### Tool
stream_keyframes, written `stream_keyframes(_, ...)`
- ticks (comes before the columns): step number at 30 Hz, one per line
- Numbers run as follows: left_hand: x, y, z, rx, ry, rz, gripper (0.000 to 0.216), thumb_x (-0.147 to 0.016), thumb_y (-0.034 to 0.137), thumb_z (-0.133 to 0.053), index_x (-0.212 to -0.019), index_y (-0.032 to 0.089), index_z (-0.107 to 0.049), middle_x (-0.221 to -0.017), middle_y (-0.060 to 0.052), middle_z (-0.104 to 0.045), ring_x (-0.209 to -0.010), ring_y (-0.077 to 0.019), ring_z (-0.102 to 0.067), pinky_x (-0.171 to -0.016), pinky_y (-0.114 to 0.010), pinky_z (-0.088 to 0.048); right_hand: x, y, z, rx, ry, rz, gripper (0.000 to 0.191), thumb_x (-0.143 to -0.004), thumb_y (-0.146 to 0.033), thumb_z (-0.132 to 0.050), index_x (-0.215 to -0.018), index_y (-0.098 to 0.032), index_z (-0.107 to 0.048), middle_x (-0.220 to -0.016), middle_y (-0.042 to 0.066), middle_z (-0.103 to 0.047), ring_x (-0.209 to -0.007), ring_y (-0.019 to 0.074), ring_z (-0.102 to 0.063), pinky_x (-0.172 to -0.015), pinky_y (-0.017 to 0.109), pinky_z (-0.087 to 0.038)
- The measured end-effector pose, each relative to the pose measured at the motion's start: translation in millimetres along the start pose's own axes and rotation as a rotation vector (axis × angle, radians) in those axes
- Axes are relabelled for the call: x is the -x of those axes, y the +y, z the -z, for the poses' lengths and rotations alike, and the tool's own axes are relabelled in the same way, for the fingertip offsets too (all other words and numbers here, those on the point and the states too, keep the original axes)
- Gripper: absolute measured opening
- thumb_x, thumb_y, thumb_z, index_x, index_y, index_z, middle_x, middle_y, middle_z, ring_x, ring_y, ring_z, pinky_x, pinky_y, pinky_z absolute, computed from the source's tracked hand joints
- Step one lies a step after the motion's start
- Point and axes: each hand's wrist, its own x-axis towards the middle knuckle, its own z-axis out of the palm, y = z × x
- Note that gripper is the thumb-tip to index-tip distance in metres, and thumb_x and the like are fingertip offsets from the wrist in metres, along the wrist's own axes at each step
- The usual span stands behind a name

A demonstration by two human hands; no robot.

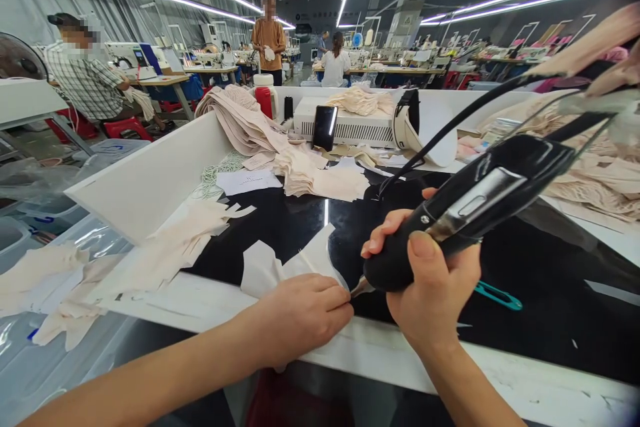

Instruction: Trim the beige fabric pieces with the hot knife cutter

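Note:
My right hand [430, 280] is closed around a black handheld tool [480, 203] with a silver plate and a cable running off to the upper right. Its metal tip touches the edge of a pale fabric piece [280, 263] lying on the black worktop [540, 293]. My left hand [305, 317] presses down on that fabric piece with fingers drawn together, right beside the tool tip.
Cut cream fabric pieces [170, 247] lie at the left, with more stacks [310, 173] behind. A white machine [350, 125], a phone [325, 127] and teal scissors [497, 295] are on the table. People [85, 73] work at the sewing stations behind.

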Motion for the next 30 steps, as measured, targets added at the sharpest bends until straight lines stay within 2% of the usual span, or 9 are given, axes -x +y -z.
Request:
stream_keyframes(6, 6.1, -11.1, -7.3, 0.058, 0.039, 0.035, 0.021, -0.112, 0.006, -0.052, -0.121, 0.01, -0.07, -0.115, -0.011, -0.077, -0.11, -0.0209, -0.074, -0.102, -0.034, -0.062, -1.6, 1.4, -1.9, -0.02, 0.008, 0.008, 0.036, -0.088, -0.042, -0.091, -0.104, -0.027, -0.063, -0.084, -0.005, -0.073, -0.057, 0.0141, -0.067, -0.051, 0.028, -0.058)
stream_keyframes(11, 8.0, -12.3, -10.1, 0.034, 0.072, -0.007, 0.021, -0.11, 0.005, -0.056, -0.124, 0.009, -0.071, -0.112, -0.011, -0.077, -0.112, -0.0217, -0.075, -0.107, -0.035, -0.062, -3.8, 1.5, -4.7, -0.033, 0.04, 0.018, 0.041, -0.085, -0.043, -0.093, -0.109, -0.027, -0.064, -0.081, -0.006, -0.073, -0.054, 0.0148, -0.066, -0.05, 0.028, -0.058)
stream_keyframes(19, 6.6, -12.5, -9.3, 0.045, 0.104, 0.013, 0.019, -0.112, 0.009, -0.056, -0.122, 0.009, -0.072, -0.112, -0.011, -0.077, -0.111, -0.0219, -0.074, -0.109, -0.035, -0.06, -2.9, 2.5, -3.6, -0.017, 0.041, 0.014, 0.043, -0.085, -0.045, -0.093, -0.109, -0.027, -0.063, -0.082, -0.006, -0.073, -0.055, 0.015, -0.066, -0.051, 0.029, -0.058)
stream_keyframes(22, 4.3, -13.2, -8.7, 0.05, 0.148, 0.033, 0.022, -0.116, 0.016, -0.053, -0.119, 0.01, -0.073, -0.111, -0.01, -0.078, -0.108, -0.0213, -0.074, -0.108, -0.035, -0.059, -2.6, 2.4, -3.7, -0.025, 0.035, 0.004, 0.045, -0.084, -0.045, -0.094, -0.111, -0.027, -0.063, -0.081, -0.006, -0.073, -0.055, 0.0149, -0.066, -0.051, 0.029, -0.058)
stream_keyframes(30, 6.2, -18.8, -10.1, 0.11, 0.123, 0.064, 0.02, -0.116, 0.019, -0.055, -0.118, 0.011, -0.072, -0.115, -0.011, -0.077, -0.109, -0.0224, -0.074, -0.1, -0.033, -0.062, -1.2, 1.1, -3.3, -0.017, 0.033, 0.011, 0.044, -0.085, -0.043, -0.092, -0.114, -0.027, -0.063, -0.081, -0.006, -0.073, -0.056, 0.0146, -0.066, -0.051, 0.029, -0.058)
